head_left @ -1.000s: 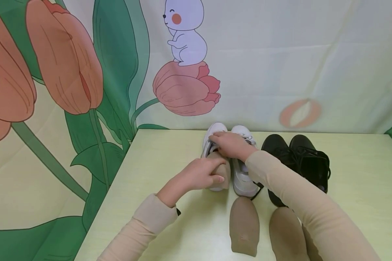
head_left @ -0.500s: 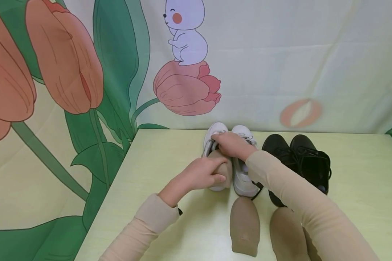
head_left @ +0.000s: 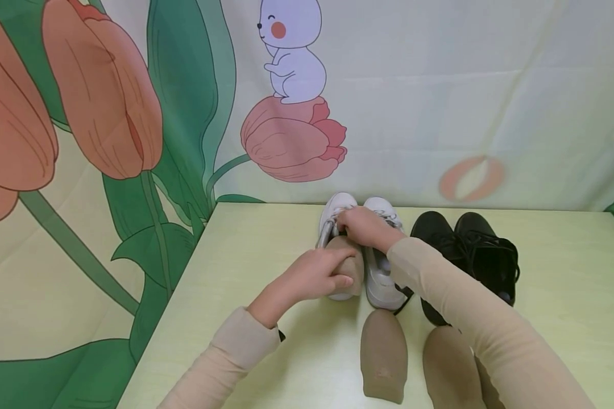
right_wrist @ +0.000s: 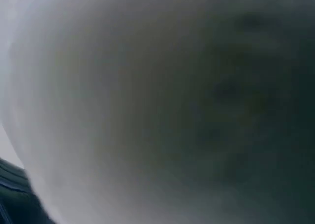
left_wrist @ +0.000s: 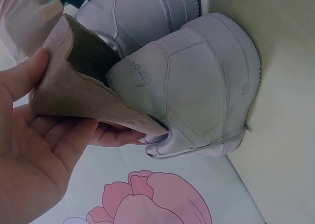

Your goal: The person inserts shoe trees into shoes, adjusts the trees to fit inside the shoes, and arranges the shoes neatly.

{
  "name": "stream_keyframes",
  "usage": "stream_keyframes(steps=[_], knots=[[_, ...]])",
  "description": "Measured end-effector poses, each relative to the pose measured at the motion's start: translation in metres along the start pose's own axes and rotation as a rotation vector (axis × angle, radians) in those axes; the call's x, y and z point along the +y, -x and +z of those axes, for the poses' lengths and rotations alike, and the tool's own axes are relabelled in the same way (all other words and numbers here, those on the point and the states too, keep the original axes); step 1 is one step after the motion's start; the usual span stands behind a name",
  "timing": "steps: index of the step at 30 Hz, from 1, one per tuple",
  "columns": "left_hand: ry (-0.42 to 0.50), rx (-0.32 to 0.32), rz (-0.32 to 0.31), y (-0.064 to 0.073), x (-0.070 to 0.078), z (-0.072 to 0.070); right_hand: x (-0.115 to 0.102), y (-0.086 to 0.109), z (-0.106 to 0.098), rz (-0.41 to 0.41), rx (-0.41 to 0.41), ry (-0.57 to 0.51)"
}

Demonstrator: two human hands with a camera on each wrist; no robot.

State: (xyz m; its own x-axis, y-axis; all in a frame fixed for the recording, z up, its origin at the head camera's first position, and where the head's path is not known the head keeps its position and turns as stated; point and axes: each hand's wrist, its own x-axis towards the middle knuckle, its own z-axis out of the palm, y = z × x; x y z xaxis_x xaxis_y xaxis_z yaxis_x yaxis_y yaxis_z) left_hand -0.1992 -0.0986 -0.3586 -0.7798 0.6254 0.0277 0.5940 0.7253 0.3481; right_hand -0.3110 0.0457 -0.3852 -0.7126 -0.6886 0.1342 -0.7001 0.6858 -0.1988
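Gripping the insert at its rear end, the left hand lay nearest it; the right hand sat ahead, at the leftmost shoe, its grip not discernible. The insert's long axis ran forward, front in the shoe's mouth.

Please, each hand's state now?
Left hand: holding a hollow brown cardboard shoe insert.
Right hand: at the left white laced sneaker; its grip cannot be told.
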Motion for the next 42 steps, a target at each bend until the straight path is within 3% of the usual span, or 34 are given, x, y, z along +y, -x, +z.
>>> stream_keyframes(steps=[8, 26, 30, 37, 42], knots=[[-0.001, 0.016, 0.005, 0.001, -0.001, 0.002, 0.002, 0.009, 0.004, -0.132, 0.055, 0.060], [-0.005, 0.013, -0.043, -0.012, -0.003, 0.003, 0.011, 0.016, 0.007, -0.106, 0.075, -0.049], [0.051, 0.084, -0.076, -0.008, -0.005, 0.012, 0.010, 0.016, 0.008, -0.084, 0.076, -0.052], [0.112, 0.293, -0.131, 0.002, -0.007, 0.033, 0.004, 0.013, 0.010, -0.017, 0.105, -0.035], [0.104, 0.323, -0.128, 0.004, -0.004, 0.037, 0.002, 0.010, 0.008, 0.064, 0.107, -0.069]])
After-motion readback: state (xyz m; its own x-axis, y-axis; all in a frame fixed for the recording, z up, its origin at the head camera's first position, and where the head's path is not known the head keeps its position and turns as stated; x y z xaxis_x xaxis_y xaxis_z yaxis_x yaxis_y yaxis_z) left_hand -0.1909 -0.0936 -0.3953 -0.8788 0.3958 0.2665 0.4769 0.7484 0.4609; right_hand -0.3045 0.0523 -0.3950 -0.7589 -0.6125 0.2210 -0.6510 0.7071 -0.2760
